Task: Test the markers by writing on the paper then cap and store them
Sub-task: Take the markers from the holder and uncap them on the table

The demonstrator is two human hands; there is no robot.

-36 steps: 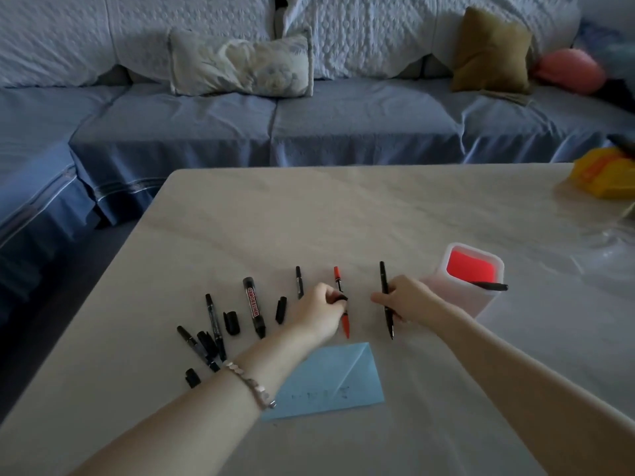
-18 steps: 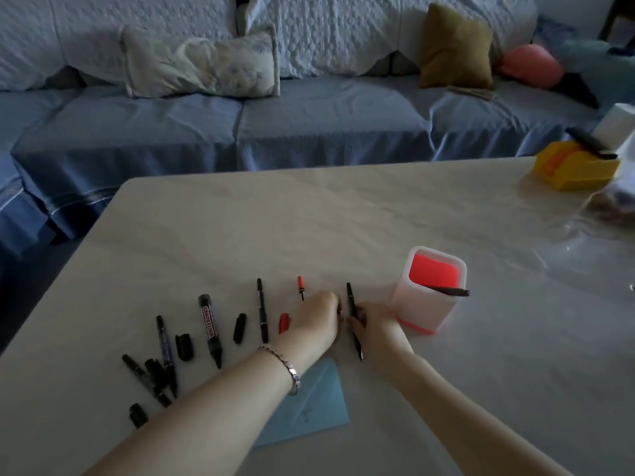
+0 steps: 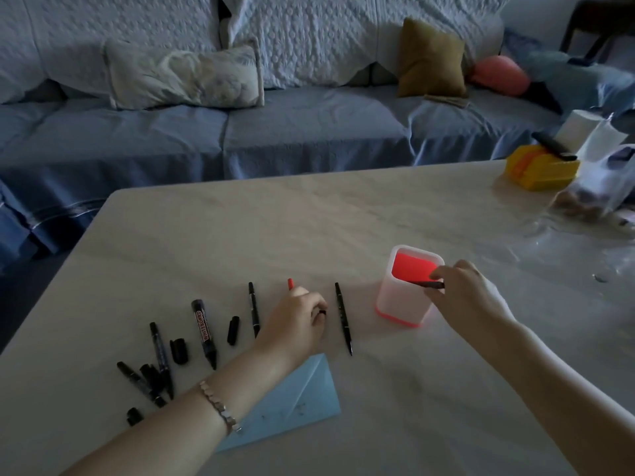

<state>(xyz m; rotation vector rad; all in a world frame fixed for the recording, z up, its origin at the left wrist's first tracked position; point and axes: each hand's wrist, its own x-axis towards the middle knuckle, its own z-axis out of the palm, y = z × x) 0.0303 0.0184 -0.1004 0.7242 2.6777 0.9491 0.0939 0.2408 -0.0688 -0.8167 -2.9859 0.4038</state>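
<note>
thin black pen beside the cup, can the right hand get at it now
Probably, once freed: the thin black pen lies uncovered left of the cup, nothing over it. But the right hand pinches a black marker at the cup's rim.

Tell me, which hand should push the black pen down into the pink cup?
Right. The right hand pinches that black pen at the rim of the cup, while the left hand is farther off, curled round the red pen.

A blue sofa (image 3: 275, 132) with cushions (image 3: 185, 77) stands behind the table (image 3: 309, 218).
</note>
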